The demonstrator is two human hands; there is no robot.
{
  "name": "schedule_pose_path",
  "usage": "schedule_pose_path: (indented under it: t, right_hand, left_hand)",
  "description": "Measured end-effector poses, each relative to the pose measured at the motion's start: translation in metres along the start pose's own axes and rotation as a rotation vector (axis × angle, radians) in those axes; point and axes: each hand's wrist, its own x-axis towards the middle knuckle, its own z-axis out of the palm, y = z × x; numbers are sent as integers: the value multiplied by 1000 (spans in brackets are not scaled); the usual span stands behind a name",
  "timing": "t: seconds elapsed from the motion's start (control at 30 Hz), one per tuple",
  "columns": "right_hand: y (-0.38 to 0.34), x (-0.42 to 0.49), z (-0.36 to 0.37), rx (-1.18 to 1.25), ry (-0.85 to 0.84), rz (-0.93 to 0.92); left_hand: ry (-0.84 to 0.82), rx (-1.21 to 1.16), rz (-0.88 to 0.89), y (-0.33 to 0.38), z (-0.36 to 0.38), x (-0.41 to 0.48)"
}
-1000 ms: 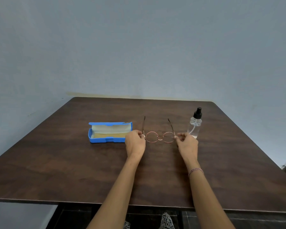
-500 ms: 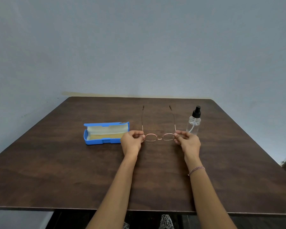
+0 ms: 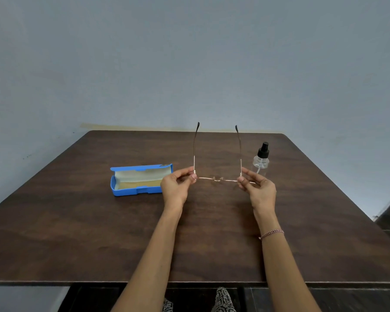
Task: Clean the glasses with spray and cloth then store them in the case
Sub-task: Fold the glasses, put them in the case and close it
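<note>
Over the tabletop [image 3: 99, 233], my left grip [image 3: 176, 188] and right grip [image 3: 260, 190] pinch the glasses [image 3: 216, 179] at the hinges; I'd hold lightly, off the lenses.

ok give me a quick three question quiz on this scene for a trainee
1. True or false: the left hand and the right hand both pinch the glasses.
2. The case is: A open, B shut.
3. Fill in: the bottle stands nearest the ____ hand.
Key: 1 true; 2 A; 3 right.
</note>
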Motion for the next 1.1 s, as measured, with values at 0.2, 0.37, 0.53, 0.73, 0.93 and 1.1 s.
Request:
schedule_pose_path:
  t: [0.2, 0.37, 0.53, 0.73, 0.93, 1.1]
  right_hand:
    - [1, -9, -7, -173, -34, -95]
    - [-1, -16, -10, -187, -54, -134]
    - [-5, -25, -8, -109, -89, -136]
    - [-9, -32, -7, 33, -104, -74]
    - [-10, -42, -5, 159, -204, 45]
    - [-15, -50, -1, 118, -371, 197]
  left_hand:
    - [-54, -16, 12, 6, -1, -6]
    - [-99, -49, 60, 9, -9, -9]
    - [-225, 104, 186, 13, -31, -13]
    - [-341, 344, 360, 18, -55, -19]
    - [-222, 316, 343, 27, -65, -26]
    - [-155, 316, 402, 33, -74, -30]
